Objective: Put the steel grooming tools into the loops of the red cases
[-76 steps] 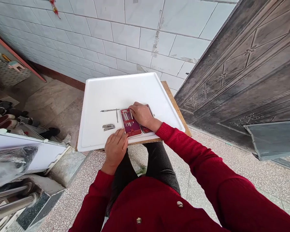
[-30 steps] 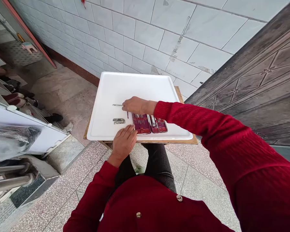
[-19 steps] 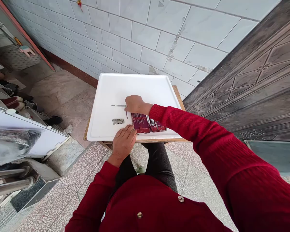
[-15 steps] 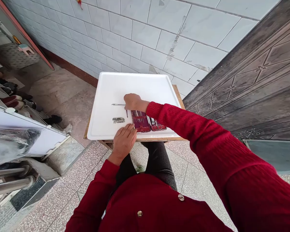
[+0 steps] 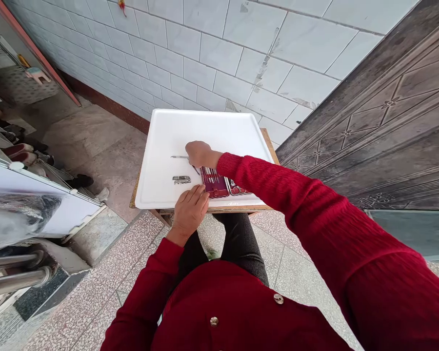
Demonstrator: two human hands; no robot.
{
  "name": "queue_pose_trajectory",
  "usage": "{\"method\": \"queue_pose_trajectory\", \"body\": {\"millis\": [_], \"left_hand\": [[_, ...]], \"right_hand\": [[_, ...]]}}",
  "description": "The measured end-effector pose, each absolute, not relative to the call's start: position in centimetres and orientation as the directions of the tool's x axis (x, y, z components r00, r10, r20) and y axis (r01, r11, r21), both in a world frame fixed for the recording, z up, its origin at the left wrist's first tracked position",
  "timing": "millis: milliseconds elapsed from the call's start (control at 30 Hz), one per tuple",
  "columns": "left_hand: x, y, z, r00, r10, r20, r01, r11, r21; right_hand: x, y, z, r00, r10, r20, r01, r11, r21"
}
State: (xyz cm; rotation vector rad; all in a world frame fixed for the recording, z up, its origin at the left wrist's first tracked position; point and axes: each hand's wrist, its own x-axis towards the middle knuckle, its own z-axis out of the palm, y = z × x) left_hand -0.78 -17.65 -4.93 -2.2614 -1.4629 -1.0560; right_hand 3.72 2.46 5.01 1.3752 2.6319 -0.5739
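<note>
An open dark-red manicure case point(image 5: 216, 189) lies on the white tray point(image 5: 161, 131), with slim metal tools in its left half and small scissors point(image 5: 238, 189) in its right half. My left hand point(image 5: 190, 208) is open, fingers stretched flat, fingertips at the case's lower left corner. Over the case's upper left corner, my right hand point(image 5: 198, 154) is closed; a slim metal tool point(image 5: 195, 169) sticks out below it, and its fingertips are hidden. Another thin pointed tool point(image 5: 179, 157) reaches out left of that hand. Nail clippers point(image 5: 182, 179) lie left of the case.
The tray rests on a small wooden table point(image 5: 272, 146) against a tiled wall point(image 5: 219, 53). A dark patterned door panel point(image 5: 369, 122) stands at the right. At the left are a white cabinet point(image 5: 69, 209) and shoes point(image 5: 22, 153) on a rack.
The slim tool below my right hand has swung from nearly upright to a slant, its lower end further right. My left hand stays by the case.
</note>
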Motion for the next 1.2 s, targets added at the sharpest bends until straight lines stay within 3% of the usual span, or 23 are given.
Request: {"method": "queue_pose_trajectory", "body": {"millis": [100,333,500,767,867,967,1100,1200], "left_hand": [[-0.8,-17.6,-5.0,0.238,0.675,0.699,0.873,-0.464,0.151],[-0.8,-17.6,-5.0,0.235,0.691,0.683,0.869,-0.465,0.172],[-0.9,-17.6,-5.1,0.240,0.698,0.675,0.871,-0.462,0.168],[-0.9,-17.5,-5.0,0.236,0.693,0.682,0.874,-0.458,0.162],[-0.9,-17.4,-4.8,0.245,0.655,0.714,0.880,-0.459,0.119],[-0.8,-17.4,-4.6,0.256,0.649,0.716,0.883,-0.459,0.101],[-0.9,-17.4,-4.5,0.248,0.669,0.701,0.879,-0.460,0.127],[-0.9,-17.3,-4.5,0.253,0.672,0.697,0.875,-0.466,0.132]], "right_hand": [[3.4,1.7,5.8,-0.480,0.793,-0.376,0.873,0.475,-0.113],[4.2,1.7,5.9,-0.501,0.770,-0.395,0.865,0.451,-0.219],[5.0,1.2,6.0,-0.565,0.742,-0.361,0.818,0.446,-0.363],[6.0,1.8,5.1,-0.615,0.773,-0.155,0.766,0.538,-0.352],[6.3,2.3,4.9,-0.585,0.810,-0.049,0.735,0.504,-0.454],[7.1,2.7,5.2,-0.526,0.850,0.035,0.641,0.423,-0.640],[9.8,2.9,5.4,-0.477,0.878,-0.028,0.403,0.191,-0.895],[12.9,2.9,5.1,-0.471,0.874,-0.119,0.269,0.014,-0.963]]}}
